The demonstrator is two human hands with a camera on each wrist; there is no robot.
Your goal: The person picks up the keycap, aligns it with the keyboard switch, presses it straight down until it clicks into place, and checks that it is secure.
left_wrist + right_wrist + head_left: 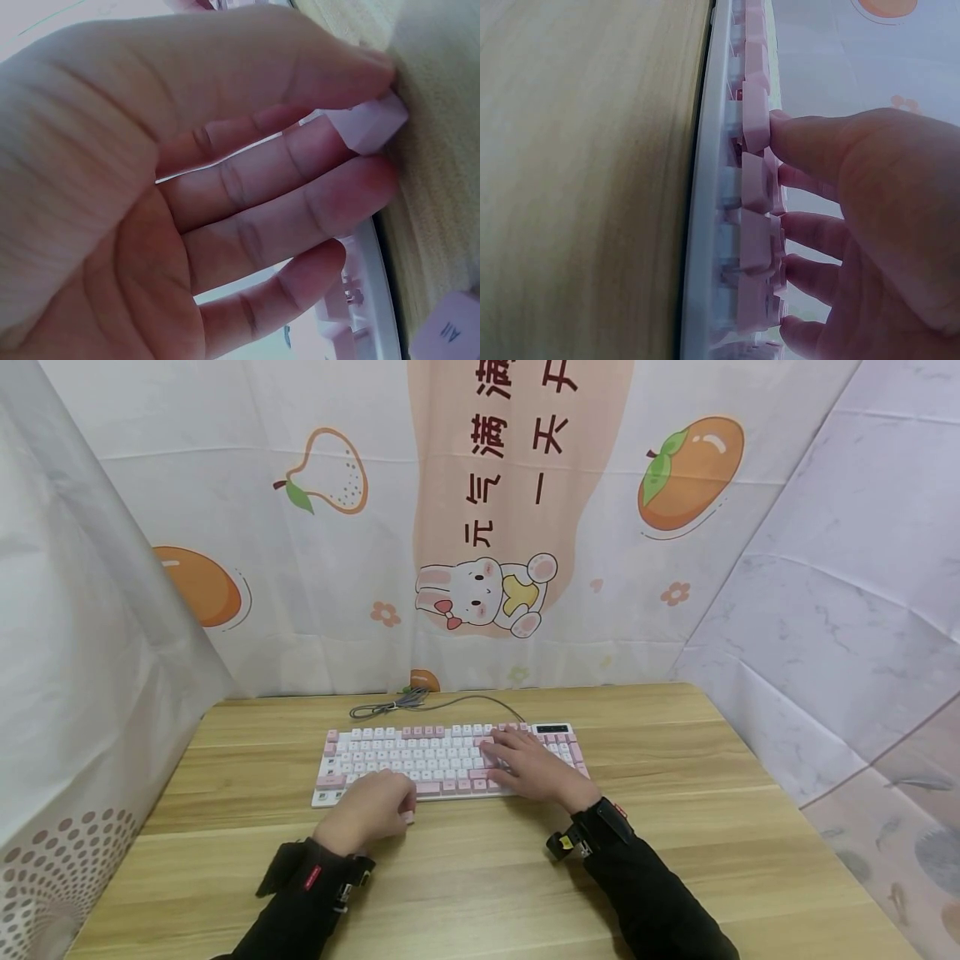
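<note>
A white and pink keyboard [442, 760] lies on the wooden table. My left hand [375, 810] is at its front left edge, fingers bent. In the left wrist view, thumb and fingers pinch a small pink keycap [371, 124] just above the wood. Another pink keycap [448, 330], marked Alt, sits loose on the table beside the keyboard's front edge. Over the keyboard's right part, my right hand [532, 766] is spread with its fingers on the keys. Its thumb touches the side of a pink key [755, 116] in the right wrist view.
A bundled grey cable [390, 703] lies behind the keyboard and runs to its back edge. The wooden table [487, 877] ends at a printed cloth [337, 568] hanging at the back. More cloth hangs at both sides.
</note>
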